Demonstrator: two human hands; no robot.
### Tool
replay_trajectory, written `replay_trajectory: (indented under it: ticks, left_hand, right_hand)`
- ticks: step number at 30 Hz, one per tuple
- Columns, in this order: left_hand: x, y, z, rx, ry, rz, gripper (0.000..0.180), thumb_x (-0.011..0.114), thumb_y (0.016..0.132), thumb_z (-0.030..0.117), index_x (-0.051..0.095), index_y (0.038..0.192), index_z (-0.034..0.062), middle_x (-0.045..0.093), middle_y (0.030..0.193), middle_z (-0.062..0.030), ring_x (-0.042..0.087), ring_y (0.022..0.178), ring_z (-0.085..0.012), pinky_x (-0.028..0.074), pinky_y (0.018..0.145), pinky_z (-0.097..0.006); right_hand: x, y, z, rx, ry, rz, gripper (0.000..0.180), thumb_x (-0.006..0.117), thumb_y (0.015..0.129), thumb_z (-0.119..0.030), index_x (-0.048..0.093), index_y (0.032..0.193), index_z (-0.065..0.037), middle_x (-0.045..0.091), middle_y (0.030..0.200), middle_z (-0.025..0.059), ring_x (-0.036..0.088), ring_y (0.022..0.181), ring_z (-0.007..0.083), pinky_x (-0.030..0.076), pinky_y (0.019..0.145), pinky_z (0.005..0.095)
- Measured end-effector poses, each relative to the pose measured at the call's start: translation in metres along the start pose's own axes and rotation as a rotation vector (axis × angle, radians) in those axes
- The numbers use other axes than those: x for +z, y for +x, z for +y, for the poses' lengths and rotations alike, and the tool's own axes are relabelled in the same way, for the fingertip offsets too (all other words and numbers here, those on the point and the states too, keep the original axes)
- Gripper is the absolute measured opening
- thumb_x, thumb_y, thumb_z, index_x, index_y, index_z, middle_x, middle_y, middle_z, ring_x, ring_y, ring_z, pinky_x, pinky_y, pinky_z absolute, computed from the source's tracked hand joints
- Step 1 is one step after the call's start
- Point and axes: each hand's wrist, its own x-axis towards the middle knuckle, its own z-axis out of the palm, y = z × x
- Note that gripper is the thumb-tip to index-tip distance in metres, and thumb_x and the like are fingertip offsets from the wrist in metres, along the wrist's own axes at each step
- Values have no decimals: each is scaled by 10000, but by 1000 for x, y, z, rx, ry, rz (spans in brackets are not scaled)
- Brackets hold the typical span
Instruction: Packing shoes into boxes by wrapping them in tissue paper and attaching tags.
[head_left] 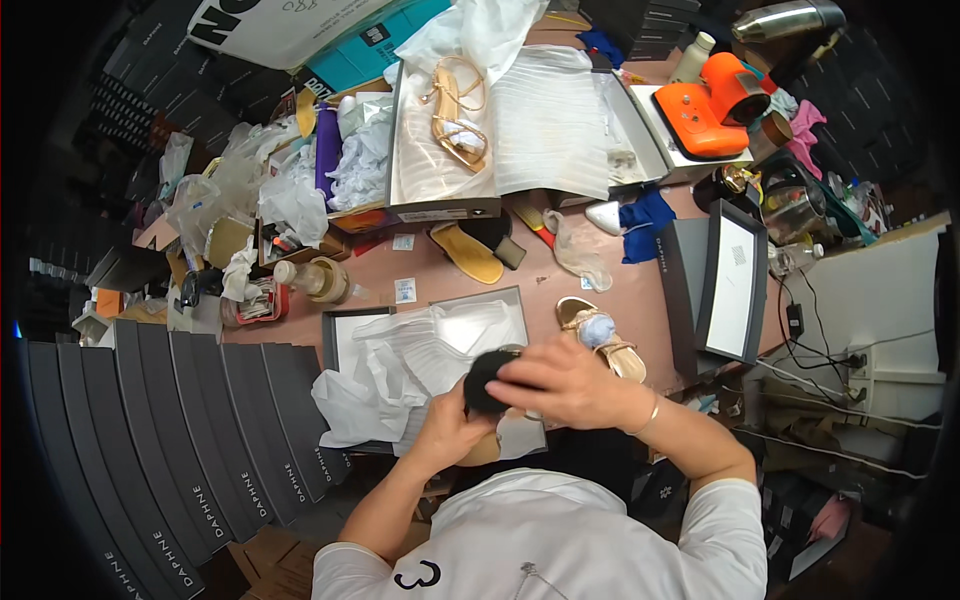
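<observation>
While the left hand's (445, 432) fingers grasp a tan item (483, 452), the right hand's (565, 380) a black pad (487, 382), work seems unfinished. One sandal (615, 350) lies unboxed.

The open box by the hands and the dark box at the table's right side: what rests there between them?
A sandal with pale stuffing, seen in the head view.

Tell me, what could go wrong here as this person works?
The loose sandal lies close to the right hand, so a wrist or sleeve might nudge it. White tissue paper lies loose beside the left hand and could snag or tear.
</observation>
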Motion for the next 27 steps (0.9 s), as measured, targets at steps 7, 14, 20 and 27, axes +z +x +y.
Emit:
replay_trajectory:
  ticks: [7, 14, 20, 27]
  left_hand:
    - [-9, -27, -1, 20, -529, -85, 401, 650, 889, 90, 487, 1244, -1, 617, 1065, -37, 590, 907, -93, 492, 778, -256]
    - [-10, -47, -12, -24, -702, -103, 345, 647, 886, 57, 519, 1205, 19, 610, 1050, -15, 592, 916, -83, 498, 792, -239]
    - [-20, -52, -20, -69, -760, -127, 328, 644, 896, 72, 527, 1197, 14, 615, 1018, -20, 593, 864, -79, 500, 746, -230]
    - [-33, -53, -31, -126, -844, -101, 420, 686, 860, 89, 496, 1227, 16, 603, 1011, -29, 599, 828, -85, 517, 718, -236]
  right_hand:
    - [5, -32, 8, 346, -250, 199, 397, 597, 747, -128, 640, 1142, -109, 567, 1017, 48, 540, 926, 207, 399, 764, 330]
    - [34, -25, -35, 259, -349, -24, 428, 593, 757, -150, 618, 1181, -96, 566, 1062, 52, 539, 922, 187, 391, 762, 337]
    - [31, 10, -82, 91, -147, 104, 339, 615, 768, -166, 653, 1104, -131, 557, 1066, 39, 527, 948, 177, 391, 780, 334]
    - [28, -14, -43, 370, -271, 119, 366, 624, 726, -123, 661, 1090, -120, 581, 981, 36, 532, 898, 211, 364, 727, 367]
